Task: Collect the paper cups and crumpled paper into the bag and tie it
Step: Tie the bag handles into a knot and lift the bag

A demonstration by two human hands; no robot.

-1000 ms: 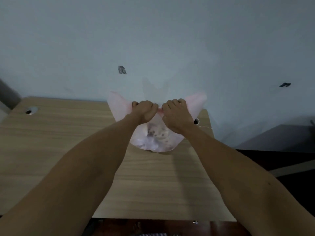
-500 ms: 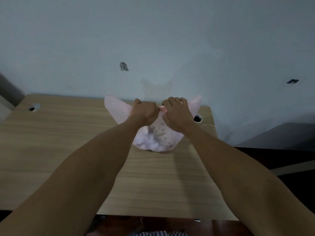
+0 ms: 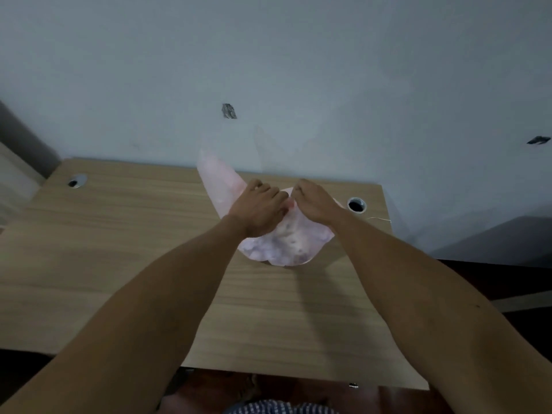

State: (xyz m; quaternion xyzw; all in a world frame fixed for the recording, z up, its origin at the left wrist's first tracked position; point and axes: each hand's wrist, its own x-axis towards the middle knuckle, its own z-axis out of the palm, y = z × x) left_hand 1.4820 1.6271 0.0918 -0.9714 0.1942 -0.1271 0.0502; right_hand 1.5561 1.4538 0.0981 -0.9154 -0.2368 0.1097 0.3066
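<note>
Bag (image 3: 280, 243) – full, on table (image 3: 119, 234) | left hand (image 3: 258, 209), right hand (image 3: 316, 201) pinch its top flaps, knuckles nearly touching | knot forms between them, above bag – equally near

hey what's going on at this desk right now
A person is tying off a pink plastic bag that sits on a wooden desk. The left hand and right hand meet over the bag's gathered top, each gripping part of the plastic. Pale crumpled stuff shows through the bag. Whether the knot is finished can't be seen.
</note>
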